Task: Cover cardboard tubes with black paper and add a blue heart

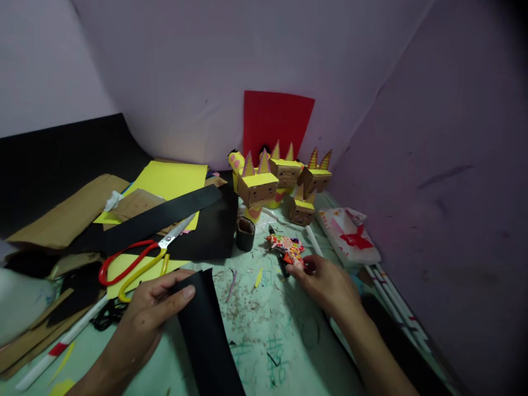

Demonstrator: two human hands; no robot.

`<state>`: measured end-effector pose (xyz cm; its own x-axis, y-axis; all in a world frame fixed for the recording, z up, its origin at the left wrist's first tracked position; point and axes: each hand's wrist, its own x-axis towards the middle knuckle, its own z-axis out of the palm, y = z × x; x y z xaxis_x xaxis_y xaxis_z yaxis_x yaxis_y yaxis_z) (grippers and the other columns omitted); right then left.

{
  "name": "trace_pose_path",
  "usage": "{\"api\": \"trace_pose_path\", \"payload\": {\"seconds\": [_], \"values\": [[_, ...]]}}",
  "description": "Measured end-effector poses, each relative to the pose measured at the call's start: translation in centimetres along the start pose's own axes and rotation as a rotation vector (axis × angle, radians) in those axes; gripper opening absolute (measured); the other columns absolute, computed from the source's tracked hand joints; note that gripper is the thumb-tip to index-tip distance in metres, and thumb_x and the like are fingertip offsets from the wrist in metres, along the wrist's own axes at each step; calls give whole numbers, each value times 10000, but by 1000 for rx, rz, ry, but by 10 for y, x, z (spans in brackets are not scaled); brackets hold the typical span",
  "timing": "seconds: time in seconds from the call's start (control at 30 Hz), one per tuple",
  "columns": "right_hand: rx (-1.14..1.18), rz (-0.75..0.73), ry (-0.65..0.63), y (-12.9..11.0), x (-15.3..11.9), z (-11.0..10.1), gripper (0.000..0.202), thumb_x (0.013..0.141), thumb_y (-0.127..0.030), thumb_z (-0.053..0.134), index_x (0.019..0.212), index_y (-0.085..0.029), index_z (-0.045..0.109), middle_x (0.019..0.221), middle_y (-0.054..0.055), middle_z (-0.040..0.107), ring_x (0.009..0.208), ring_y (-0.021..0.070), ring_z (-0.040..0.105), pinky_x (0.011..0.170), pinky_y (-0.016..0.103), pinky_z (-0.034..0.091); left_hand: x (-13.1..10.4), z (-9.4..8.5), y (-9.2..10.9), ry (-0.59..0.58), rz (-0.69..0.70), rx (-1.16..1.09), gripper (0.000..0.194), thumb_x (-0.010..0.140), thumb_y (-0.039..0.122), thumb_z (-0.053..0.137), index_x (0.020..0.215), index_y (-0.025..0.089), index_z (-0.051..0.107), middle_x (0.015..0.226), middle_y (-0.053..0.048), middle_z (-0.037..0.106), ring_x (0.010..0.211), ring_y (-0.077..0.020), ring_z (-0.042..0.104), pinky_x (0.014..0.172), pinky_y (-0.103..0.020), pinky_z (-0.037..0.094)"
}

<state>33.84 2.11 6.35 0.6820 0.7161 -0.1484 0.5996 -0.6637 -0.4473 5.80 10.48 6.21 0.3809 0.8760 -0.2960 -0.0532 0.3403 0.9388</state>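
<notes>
Our left hand (150, 311) pinches the black strip (208, 341) at one end; our right hand (330, 286) grips the glue gun (287, 246) by its handle.

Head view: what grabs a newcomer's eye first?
Probably the red sheet upright at the back, yellow-topped cardboard heads before it. Then the red-and-yellow scissors, left of centre. Nearer, the left hand holds black card; right of centre, the right hand touches a patterned glue gun.
</notes>
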Motion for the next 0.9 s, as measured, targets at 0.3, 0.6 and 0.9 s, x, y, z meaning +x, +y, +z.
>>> {"api": "trace_pose_path", "payload": {"seconds": [0.3, 0.6, 0.9], "values": [[573, 50, -260, 2, 7, 16, 215, 686, -421, 612, 652, -222, 537, 524, -26, 523, 480, 153, 503, 453, 260, 348, 0, -1, 0, -38, 87, 24, 229, 669, 302, 769, 850, 162, 760, 816, -68, 724, 794, -222, 638, 713, -278, 492], [839, -61, -27, 10, 0, 34, 380, 527, -344, 735, 845, -199, 586, 713, 13, 633, 655, 194, 564, 564, 273, 416, -2, 1, 0, -33, 20, 16, 250, 660, 322, 781, 876, 200, 756, 841, -50, 743, 807, -216, 649, 720, -266, 500], [1125, -88, -455, -1, -19, 14, 464, 743, -607, 608, 764, -144, 628, 499, -42, 482, 382, 65, 297, 365, 203, 212, -1, 0, -3, -16, 19, 5, 247, 646, 311, 793, 858, 188, 757, 831, -54, 743, 804, -221, 652, 731, -274, 497]]}}
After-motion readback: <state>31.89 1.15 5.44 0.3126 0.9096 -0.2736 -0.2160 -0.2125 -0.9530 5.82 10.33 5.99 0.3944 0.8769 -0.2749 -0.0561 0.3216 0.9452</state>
